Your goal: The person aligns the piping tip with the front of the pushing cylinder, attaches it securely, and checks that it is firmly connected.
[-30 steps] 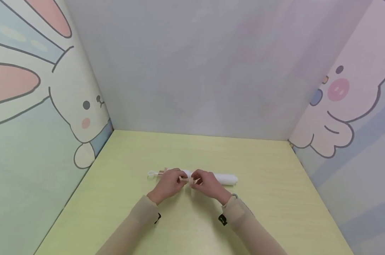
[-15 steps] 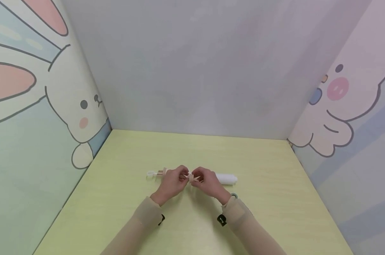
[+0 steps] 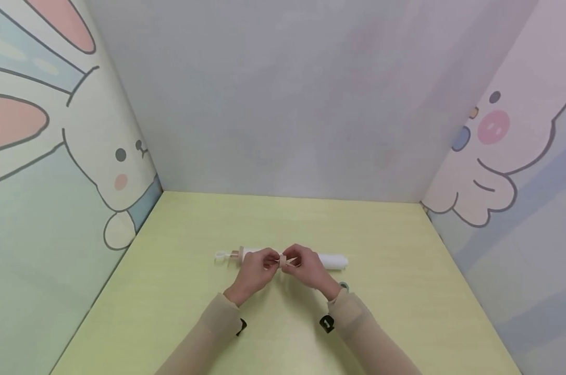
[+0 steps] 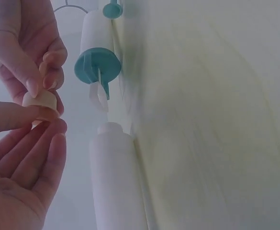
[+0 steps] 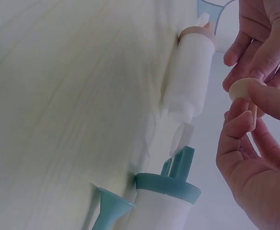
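Tabletop (image 3: 283, 221) carried a peach-collared white bottle (image 5: 190, 72) toward its left edge and a teal-collared white bottle (image 3: 333, 262) toward its right, 2 in line, lying roughly parallel to the far edge. Left hand (image 3: 254, 271) and right hand (image 3: 307, 269), fingers pinching, held 1 peach funnel-shaped piece (image 4: 40, 99) about midway between side edges. Teal funnel (image 5: 112, 203) lay beside the teal-collared bottle.

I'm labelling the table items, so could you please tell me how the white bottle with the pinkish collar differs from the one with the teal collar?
The pinkish-collared bottle lies toward the person's left; the teal-collared bottle lies toward their right. In the head view, the pinkish collar shows, while the teal collar is hidden. Both have white, rounded bodies and lie on their sides, collars facing the person's left.
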{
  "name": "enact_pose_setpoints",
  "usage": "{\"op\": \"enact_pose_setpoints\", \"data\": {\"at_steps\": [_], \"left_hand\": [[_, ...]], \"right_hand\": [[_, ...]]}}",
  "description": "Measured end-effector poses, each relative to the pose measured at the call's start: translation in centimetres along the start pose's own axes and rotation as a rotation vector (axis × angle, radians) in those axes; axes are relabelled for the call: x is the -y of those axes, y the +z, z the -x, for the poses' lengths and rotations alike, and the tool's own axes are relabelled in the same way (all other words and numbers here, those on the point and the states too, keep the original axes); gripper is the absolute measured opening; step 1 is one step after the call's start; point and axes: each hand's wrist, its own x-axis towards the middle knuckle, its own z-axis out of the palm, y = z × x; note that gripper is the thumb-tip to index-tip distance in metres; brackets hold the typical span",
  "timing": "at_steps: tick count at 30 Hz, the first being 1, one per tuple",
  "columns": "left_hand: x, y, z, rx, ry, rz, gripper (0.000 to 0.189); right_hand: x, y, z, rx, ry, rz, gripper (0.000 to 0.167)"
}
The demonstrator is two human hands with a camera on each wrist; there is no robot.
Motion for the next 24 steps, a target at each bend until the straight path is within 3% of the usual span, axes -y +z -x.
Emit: {"op": "enact_pose_setpoints", "data": {"at_steps": [8,24], "left_hand": [[0.2,0.3,0.0,-0.040,0.056,-0.015,0.014],[0.1,0.5,0.2,-0.064,0.083,-0.037,0.011]], "right_hand": [[0.6,-0.4,0.0,0.000,0.010,-0.029,0.024],[0.7,-0.4,0.3,0.005,0.003,-0.020,0.025]]}}
